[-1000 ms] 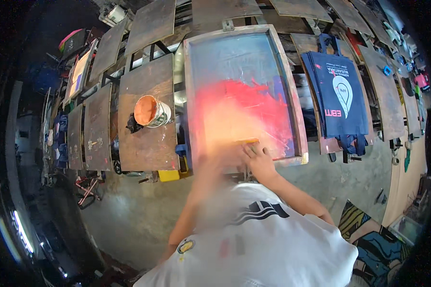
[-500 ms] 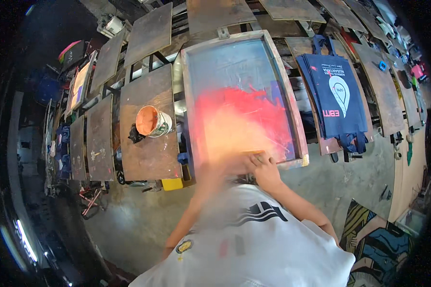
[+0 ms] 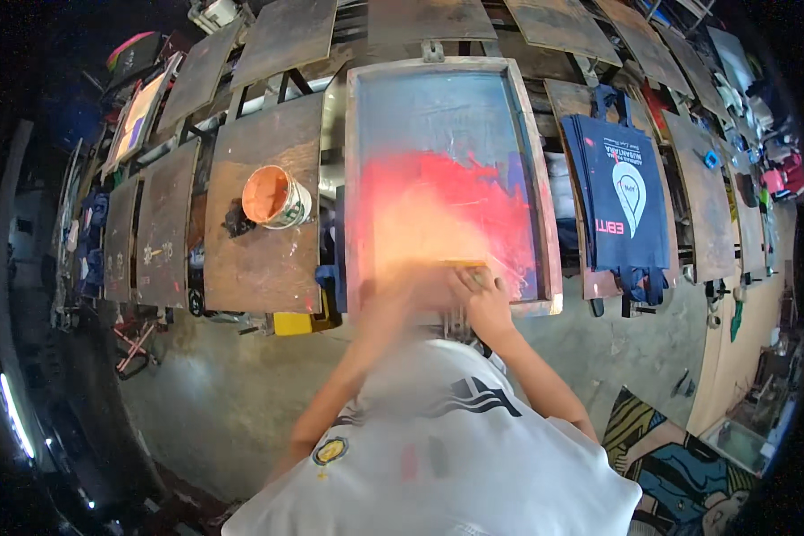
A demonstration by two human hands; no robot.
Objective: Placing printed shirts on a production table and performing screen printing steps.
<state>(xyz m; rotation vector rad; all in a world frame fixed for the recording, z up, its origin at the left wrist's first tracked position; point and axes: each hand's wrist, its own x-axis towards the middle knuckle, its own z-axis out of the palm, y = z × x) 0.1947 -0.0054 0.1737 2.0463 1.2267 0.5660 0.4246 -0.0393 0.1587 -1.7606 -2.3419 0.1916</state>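
Nearest, the person's white shirt (image 3: 438, 464) fills the lower middle, with dark stripes across the chest. On the right, a painted panel (image 3: 688, 473) in blue, black and yellow stands low by the concrete floor (image 3: 545, 375). Both forearms reach forward to the near end of a wooden-framed screen (image 3: 545, 232). The left hand (image 3: 389, 308) is a blur over the screen's near left part; I cannot tell how its fingers stand or whether they hold anything. The right hand (image 3: 484, 299) has its fingers curled narrowly over a thin yellow-orange bar (image 3: 464, 263), which lies crosswise on the screen near that end. Beyond the bar, pale orange blends into a ragged red patch, and the far part is bare blue-grey.

To the left, a yellow container (image 3: 295, 323) sits below the edge of the table (image 3: 263, 272), made of separate brown boards. On it, a tilted-looking white bucket (image 3: 297, 204), orange inside, stands just beside a crumpled black thing (image 3: 238, 219). To the right of the screen lies a stack of dark blue bags (image 3: 621, 205) with a white drop-shaped print. At the screen's far end is a metal clamp (image 3: 433, 51), with more boards behind it.
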